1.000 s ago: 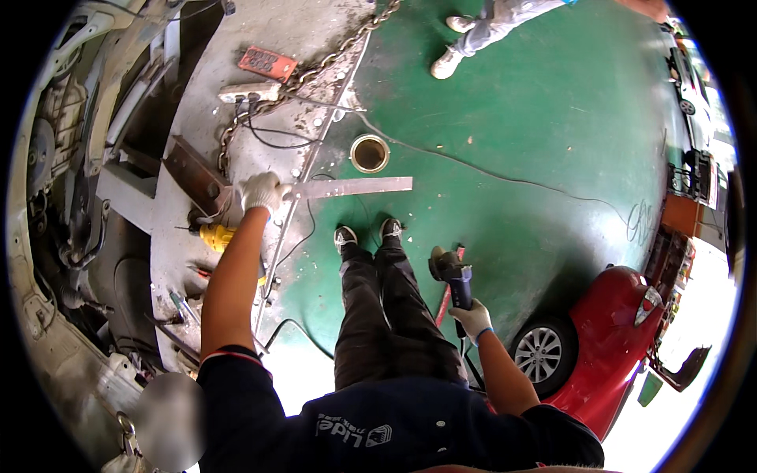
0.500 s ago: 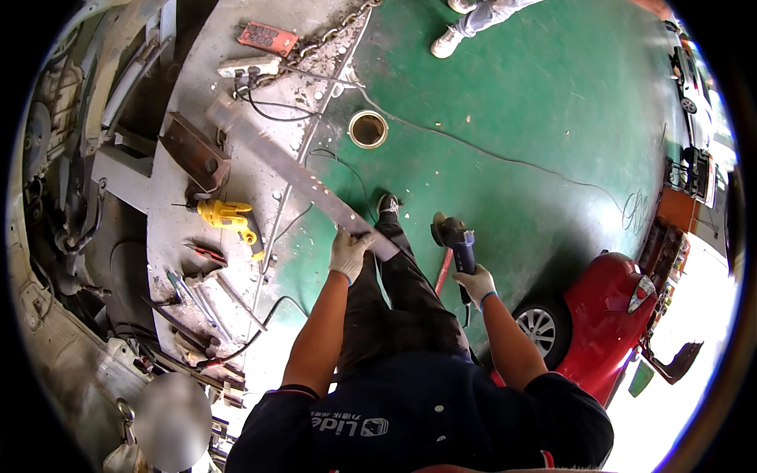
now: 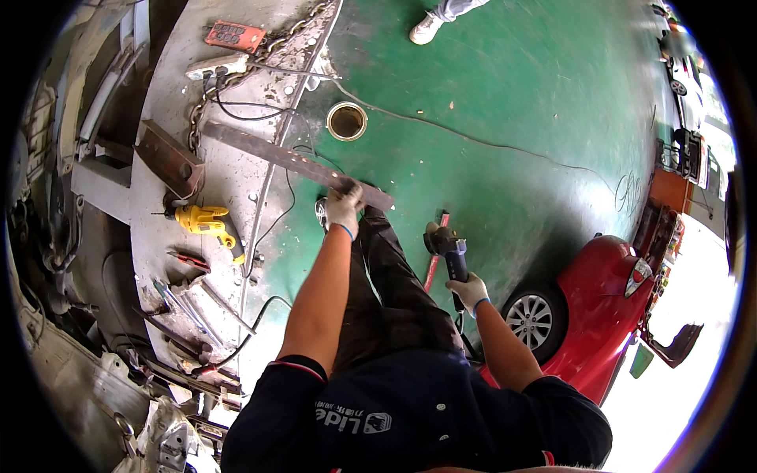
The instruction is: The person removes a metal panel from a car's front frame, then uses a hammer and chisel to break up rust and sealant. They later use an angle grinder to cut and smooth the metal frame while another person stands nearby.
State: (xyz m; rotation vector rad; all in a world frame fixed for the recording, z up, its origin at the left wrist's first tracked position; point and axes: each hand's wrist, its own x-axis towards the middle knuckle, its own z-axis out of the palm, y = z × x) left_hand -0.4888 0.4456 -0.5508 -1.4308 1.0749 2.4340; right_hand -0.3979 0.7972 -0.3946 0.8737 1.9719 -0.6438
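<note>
My left hand (image 3: pixel 343 209), in a pale work glove, grips a long flat metal bar (image 3: pixel 272 154) close to its near right end. A row of small marks or holes runs along the bar. Its far end reaches over the grey platform at the left, and whether it rests there I cannot tell. In my gloved right hand (image 3: pixel 471 292) is an angle grinder (image 3: pixel 451 251), held by its dark body with the head up. The bar and the grinder are apart. A red bar-like object (image 3: pixel 432 272) shows on the floor beside the grinder.
The platform (image 3: pixel 177 87) carries a yellow drill (image 3: pixel 206 221), a rusty steel channel (image 3: pixel 169 159), an orange remote control (image 3: pixel 235 36), a power strip (image 3: pixel 217 67) and a chain. On the green floor stand a round tin (image 3: pixel 347 121) and a trailing cable. A red car (image 3: pixel 595 303) is at right.
The metal bar has swung to a flatter angle, its near end moving away from me with my left hand. My right hand keeps hold of the grinder. The view has shifted a little.
</note>
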